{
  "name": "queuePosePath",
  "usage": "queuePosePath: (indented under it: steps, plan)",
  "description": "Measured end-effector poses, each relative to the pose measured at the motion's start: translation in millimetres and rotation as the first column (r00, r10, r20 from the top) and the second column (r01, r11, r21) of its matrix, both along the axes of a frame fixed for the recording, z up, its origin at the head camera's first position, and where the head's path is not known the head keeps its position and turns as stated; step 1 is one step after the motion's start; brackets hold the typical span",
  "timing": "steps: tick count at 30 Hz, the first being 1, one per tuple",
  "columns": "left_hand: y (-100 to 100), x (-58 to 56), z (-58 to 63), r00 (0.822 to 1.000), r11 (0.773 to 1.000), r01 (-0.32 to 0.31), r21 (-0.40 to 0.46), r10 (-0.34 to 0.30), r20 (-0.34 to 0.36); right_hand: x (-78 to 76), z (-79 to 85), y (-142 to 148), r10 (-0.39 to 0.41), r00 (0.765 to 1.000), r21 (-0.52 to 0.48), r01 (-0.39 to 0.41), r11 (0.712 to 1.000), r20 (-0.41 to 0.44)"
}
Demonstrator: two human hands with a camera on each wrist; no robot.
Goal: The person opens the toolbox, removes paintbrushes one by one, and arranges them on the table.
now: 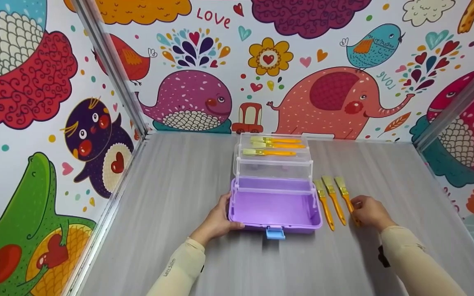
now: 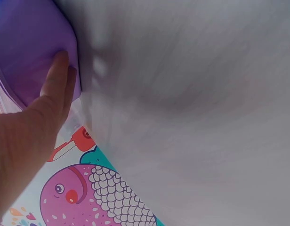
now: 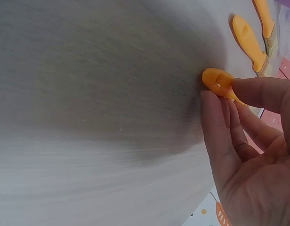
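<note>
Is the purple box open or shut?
Open. The purple box has its clear trays spread out behind, and you can see right inside it.

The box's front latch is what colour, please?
Light blue; the latch shows best in the head view.

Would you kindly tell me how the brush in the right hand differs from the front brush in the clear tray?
The held brush is pinched by the right hand; the tray brush is untouched. The held brush's bristles point toward the back wall; the tray brush lies crosswise, bristles left. Both have orange handles and pale bristles.
</note>
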State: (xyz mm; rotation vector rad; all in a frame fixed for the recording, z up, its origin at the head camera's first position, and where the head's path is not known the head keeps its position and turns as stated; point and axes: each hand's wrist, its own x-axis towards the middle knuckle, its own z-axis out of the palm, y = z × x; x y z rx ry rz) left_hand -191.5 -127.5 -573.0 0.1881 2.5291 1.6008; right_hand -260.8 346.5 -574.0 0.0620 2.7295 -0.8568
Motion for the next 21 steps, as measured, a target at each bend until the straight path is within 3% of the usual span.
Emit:
queuePosePath:
  steps: [10, 15, 21]
  plan:
    - [0, -0.4, 0.0, 1.000, 1.000, 0.002, -0.011, -0.002, -0.014, 0.7, 4.1, 0, -0.019, 0.999, 0.012, 0.019, 1.000, 0.029]
    - [0, -1.0, -0.9, 1.000, 1.000, -0.001, -0.016, 0.001, -0.007, -0.4, 9.2, 4, 0.026, 1.000, 0.052, -0.025, 0.998, -0.010]
    - [0, -1.6, -0.5, 1.000, 1.000, 0.003, -0.016, -0.003, 0.003, -5.0, 19.3, 3, 0.030, 1.000, 0.052, -0.030, 0.998, 0.005]
